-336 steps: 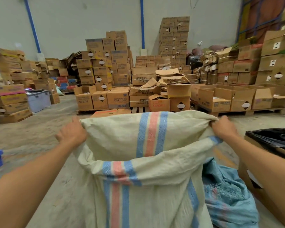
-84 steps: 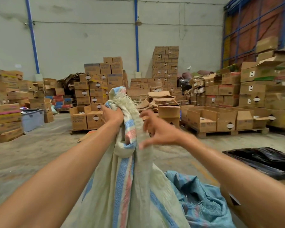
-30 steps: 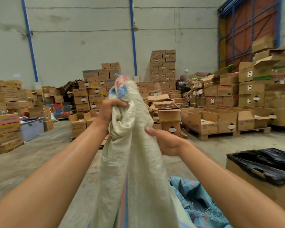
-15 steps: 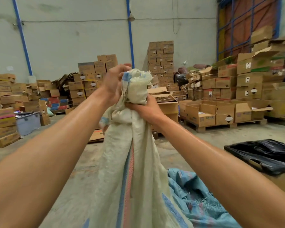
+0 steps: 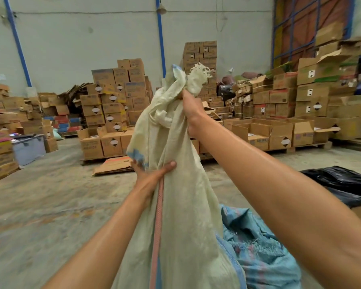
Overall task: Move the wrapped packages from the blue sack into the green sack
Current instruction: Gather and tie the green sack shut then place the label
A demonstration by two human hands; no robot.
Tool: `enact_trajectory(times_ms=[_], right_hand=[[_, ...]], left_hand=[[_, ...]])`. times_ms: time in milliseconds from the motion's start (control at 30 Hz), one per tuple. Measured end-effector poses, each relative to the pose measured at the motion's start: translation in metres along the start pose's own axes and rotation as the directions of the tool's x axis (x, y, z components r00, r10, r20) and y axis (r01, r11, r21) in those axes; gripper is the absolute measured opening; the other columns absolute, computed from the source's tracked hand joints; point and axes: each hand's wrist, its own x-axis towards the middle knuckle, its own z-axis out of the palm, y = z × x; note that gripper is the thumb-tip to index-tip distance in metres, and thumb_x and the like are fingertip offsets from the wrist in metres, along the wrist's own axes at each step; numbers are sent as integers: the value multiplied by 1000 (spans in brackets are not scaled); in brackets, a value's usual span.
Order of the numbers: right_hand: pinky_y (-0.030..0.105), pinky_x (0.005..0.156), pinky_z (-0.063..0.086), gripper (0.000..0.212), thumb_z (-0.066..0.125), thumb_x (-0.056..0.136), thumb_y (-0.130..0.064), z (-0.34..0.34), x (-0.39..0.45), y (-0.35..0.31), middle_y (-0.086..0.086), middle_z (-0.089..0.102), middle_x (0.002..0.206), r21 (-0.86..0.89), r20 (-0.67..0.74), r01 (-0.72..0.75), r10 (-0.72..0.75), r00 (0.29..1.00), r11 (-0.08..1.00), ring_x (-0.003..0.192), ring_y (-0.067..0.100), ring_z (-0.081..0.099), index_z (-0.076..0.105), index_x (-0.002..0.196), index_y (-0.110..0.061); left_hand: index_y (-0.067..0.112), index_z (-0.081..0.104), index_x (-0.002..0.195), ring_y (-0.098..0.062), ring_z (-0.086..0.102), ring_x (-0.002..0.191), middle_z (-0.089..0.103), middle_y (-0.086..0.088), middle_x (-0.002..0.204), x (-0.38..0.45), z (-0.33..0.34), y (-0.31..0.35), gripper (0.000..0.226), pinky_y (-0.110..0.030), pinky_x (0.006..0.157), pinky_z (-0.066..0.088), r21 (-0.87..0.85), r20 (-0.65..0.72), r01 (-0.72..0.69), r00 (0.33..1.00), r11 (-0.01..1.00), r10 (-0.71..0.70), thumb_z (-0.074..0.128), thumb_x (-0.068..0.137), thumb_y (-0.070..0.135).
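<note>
Sack (image 5: 186, 205) mouth bunched in right hand (image 5: 193, 109), neck in left hand (image 5: 152, 176); contents hidden.

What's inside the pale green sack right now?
Cannot tell: the pale green sack is bunched shut at its neck. The right hand grips the gathered top, the left hand holds lower down. No packages show; the cloth hides any contents.

I have just the one view, a wide-angle camera on the person's head, looking forward and slightly down along both forearms across a warehouse floor (image 5: 50, 205). It sits close to the pale green sack (image 5: 186, 205) the left hand (image 5: 152, 174) and right hand (image 5: 191, 109) hold up, which fills the centre. Stacked cardboard boxes (image 5: 117, 101) and the far wall (image 5: 81, 38) stand well back, bowed at the edges by the lens.
</note>
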Motion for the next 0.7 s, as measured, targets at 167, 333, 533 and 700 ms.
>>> enact_trajectory(times_ms=[167, 333, 533, 700], right_hand=[[43, 89, 53, 28, 40, 99, -21, -25, -4, 4, 15, 66, 93, 389, 183, -22, -54, 982, 921, 89, 28, 65, 62, 99, -4], [39, 83, 50, 26, 41, 94, -16, -22, -3, 16, 11, 64, 76, 339, 223, -43, -36, 974, 940, 76, 25, 62, 62, 85, -5], [36, 75, 59, 21, 53, 86, -10, -59, 17, 59, 20, 67, 94, 255, 11, -33, 31, 999, 966, 83, 28, 67, 63, 102, -1], [49, 103, 48, 60, 70, 88, -36, -107, 13, 118, 11, 60, 136, -154, -9, -187, 188, 982, 970, 119, 29, 61, 49, 140, -14]], left_hand=[[15, 49, 136, -26, 67, 111, 66, -10, 127, 4, 5, -10, 117, -42, 95, 54, -213, 379, -17, 920, 977, 99, 95, 36, 54], [7, 64, 107, -21, 75, 78, 76, -11, 91, -7, 35, -36, 109, -29, 61, 59, -208, 610, 292, 785, 933, -110, 98, 10, 42], [7, 65, 119, -28, 71, 100, 73, -14, 110, -10, 48, -61, 101, -39, 86, 57, 35, 664, 216, 725, 976, -184, 99, 30, 41], [-2, 73, 95, -34, 72, 75, 72, -26, 93, -23, 63, -109, 46, -44, 70, 61, 48, 642, 507, 645, 861, -415, 83, 53, 14]])
